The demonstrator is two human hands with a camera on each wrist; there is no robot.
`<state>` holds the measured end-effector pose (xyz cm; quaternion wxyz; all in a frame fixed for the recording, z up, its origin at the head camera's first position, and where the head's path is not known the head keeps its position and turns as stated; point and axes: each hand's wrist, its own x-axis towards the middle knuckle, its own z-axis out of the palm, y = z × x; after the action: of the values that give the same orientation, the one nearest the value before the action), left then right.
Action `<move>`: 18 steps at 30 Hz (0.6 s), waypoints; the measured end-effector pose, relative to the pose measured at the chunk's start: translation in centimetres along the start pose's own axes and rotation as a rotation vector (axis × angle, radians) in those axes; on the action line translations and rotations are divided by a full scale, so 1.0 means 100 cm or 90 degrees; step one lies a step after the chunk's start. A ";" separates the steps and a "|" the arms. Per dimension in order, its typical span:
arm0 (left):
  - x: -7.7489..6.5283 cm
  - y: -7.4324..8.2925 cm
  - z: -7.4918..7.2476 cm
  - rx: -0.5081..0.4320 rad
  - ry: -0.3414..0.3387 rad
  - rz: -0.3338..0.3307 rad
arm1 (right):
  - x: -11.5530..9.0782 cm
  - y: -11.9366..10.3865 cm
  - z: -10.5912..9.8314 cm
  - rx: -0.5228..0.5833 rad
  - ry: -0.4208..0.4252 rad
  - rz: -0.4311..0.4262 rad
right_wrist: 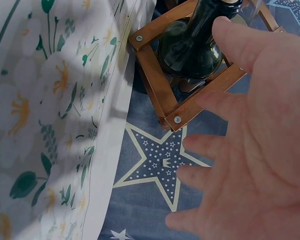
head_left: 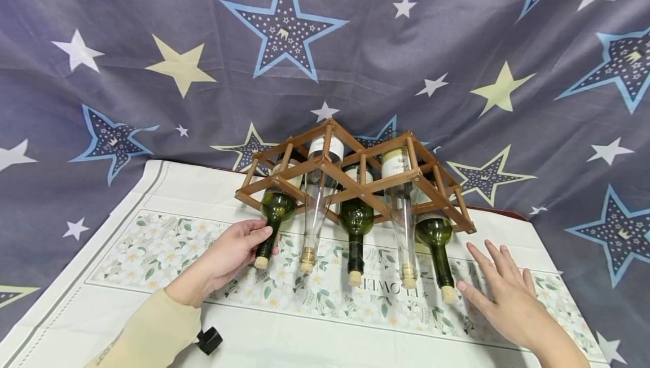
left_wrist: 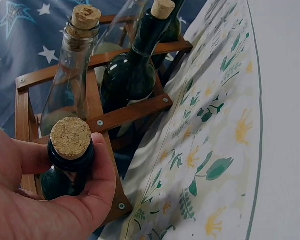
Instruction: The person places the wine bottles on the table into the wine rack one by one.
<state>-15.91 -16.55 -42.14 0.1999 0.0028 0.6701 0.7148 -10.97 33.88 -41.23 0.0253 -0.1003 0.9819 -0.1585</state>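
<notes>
A wooden wine rack (head_left: 363, 190) stands at the back of the table with several corked bottles lying in it, necks toward me. My left hand (head_left: 236, 252) grips the neck of the leftmost green bottle (head_left: 278, 207), thumb on one side and fingers around the other; its cork (left_wrist: 71, 138) faces the left wrist camera. Beside that bottle lies a clear bottle (head_left: 315, 204). A green bottle (head_left: 356, 215) fills the middle, then another clear bottle (head_left: 401, 210). My right hand (head_left: 513, 300) is spread with straight fingers beside the rightmost green bottle (head_left: 434, 232), its thumb close to the neck.
A white tablecloth (head_left: 284, 334) with a floral band (head_left: 167, 249) covers the table. Close behind the rack hangs a dark star-patterned curtain (head_left: 365, 63). A small black object (head_left: 209, 341) shows beside the left sleeve.
</notes>
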 end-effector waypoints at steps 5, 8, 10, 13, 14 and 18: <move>0.002 0.001 0.000 -0.001 0.003 -0.003 | 0.000 0.000 0.000 0.000 -0.006 0.006; 0.002 0.001 0.000 -0.002 0.004 -0.003 | -0.001 0.000 0.000 -0.004 -0.004 0.005; 0.002 0.001 0.000 -0.002 0.002 -0.003 | -0.001 -0.001 0.000 -0.007 -0.001 0.004; 0.001 0.002 0.000 -0.003 -0.004 -0.004 | -0.002 -0.002 0.001 -0.007 0.002 0.003; 0.001 0.002 0.000 -0.004 -0.006 -0.005 | -0.001 -0.002 0.001 -0.008 0.002 0.003; 0.000 0.002 -0.001 -0.009 -0.009 -0.006 | -0.001 -0.003 0.000 -0.006 0.001 0.003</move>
<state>-15.95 -16.63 -41.95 0.2079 0.0036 0.6635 0.7187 -10.81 33.65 -41.17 0.0242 -0.0980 0.9829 -0.1539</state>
